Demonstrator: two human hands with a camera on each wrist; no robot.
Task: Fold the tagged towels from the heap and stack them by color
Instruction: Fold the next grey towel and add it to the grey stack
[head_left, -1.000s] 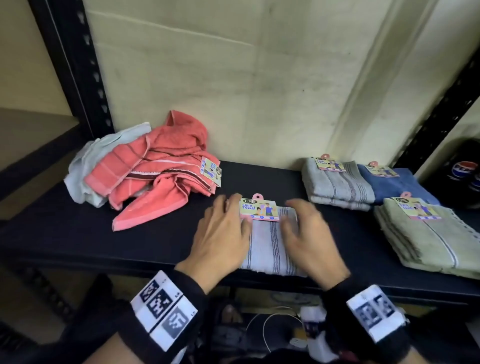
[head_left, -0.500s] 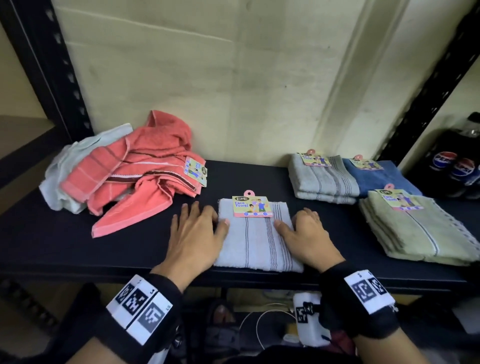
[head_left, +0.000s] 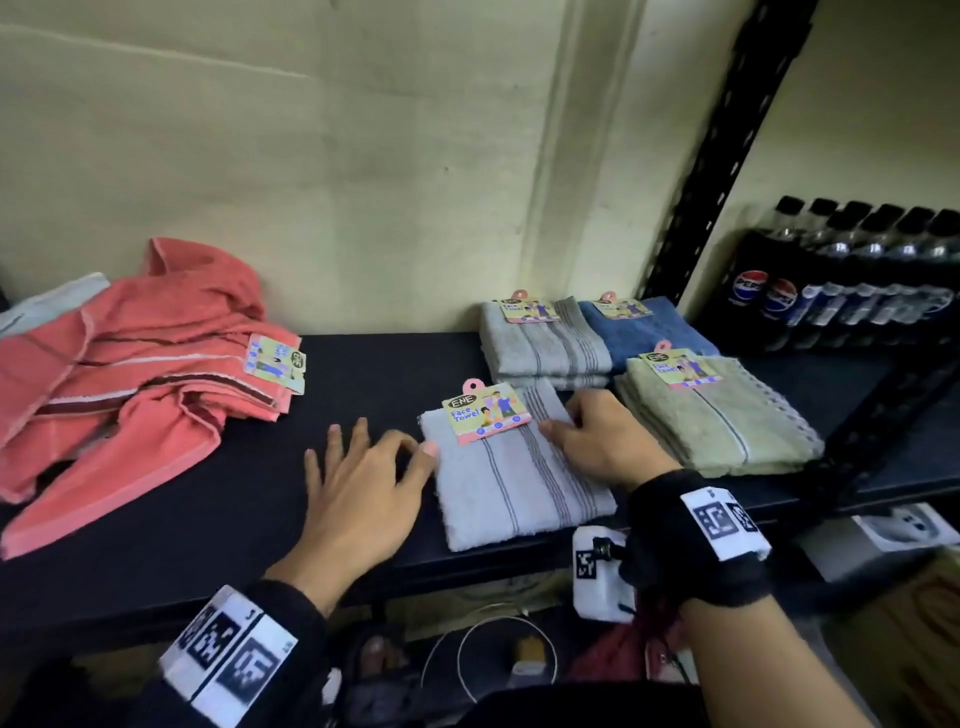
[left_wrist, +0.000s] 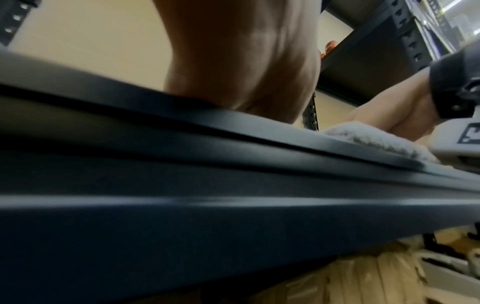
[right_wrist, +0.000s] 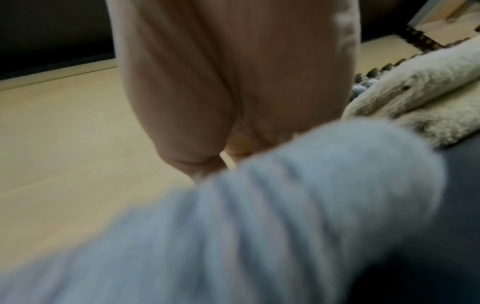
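While the folded pale grey towel (head_left: 514, 467) lies at the shelf's (head_left: 218, 519) front edge, the left hand (head_left: 358, 499) rests spread flat beside it, thumb touching its left side. The right hand (head_left: 602, 441), fingers curled, grips its right edge. Coral towels (head_left: 130, 374) sit heaped far left.
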